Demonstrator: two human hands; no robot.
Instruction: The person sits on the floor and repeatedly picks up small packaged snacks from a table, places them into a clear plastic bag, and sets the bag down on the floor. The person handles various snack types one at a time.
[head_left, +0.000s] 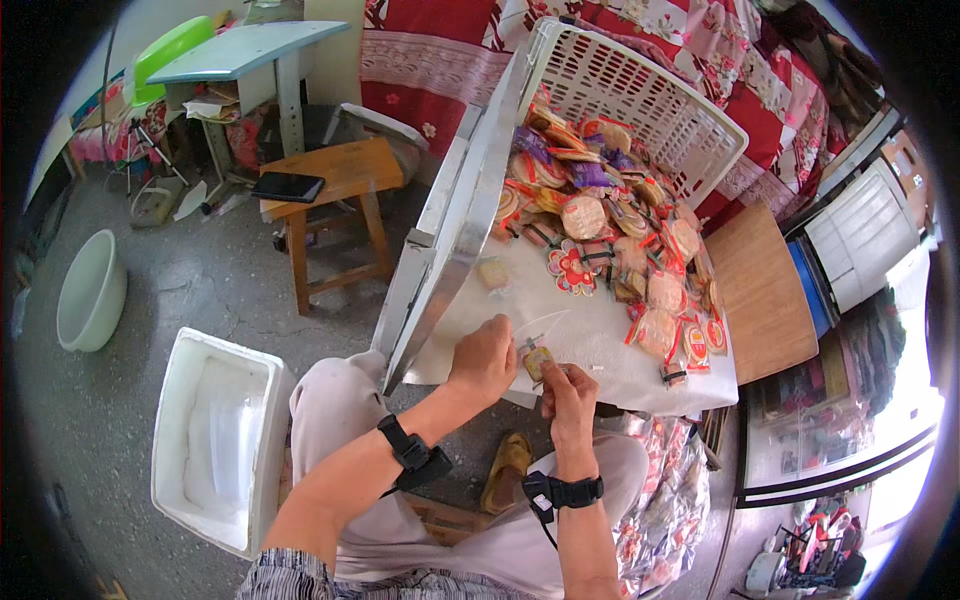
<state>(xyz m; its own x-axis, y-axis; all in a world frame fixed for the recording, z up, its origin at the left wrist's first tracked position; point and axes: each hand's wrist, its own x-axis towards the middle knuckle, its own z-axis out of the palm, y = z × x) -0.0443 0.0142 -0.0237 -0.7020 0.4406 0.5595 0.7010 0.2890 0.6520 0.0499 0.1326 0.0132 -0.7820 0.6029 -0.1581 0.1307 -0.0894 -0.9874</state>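
Observation:
Between the thumb and fingers of my right hand (574, 397) is a small wrapped snack packet (538, 361) with a yellowish face. My left hand (484, 358) is curled just left of it, its fingertips turned out of sight, so whether it pinches anything is hidden. A thin pale strand (547, 324) arcs above the packet. Both hands are over the near edge of a white-covered table (525, 300). Another small yellow packet (493, 274) lies farther up on the cover. Beyond it is a heap of wrapped cookies and snacks (583, 217), with a red flower-shaped piece (572, 268) at its near side.
A white plastic basket (637, 97) lies tipped behind the heap. A metal-edged panel (469, 217) rises along the table's left side. On the floor at left are a white foam box (217, 442) and a pale basin (94, 292). A wooden stool (337, 176) carries a dark tablet (288, 187).

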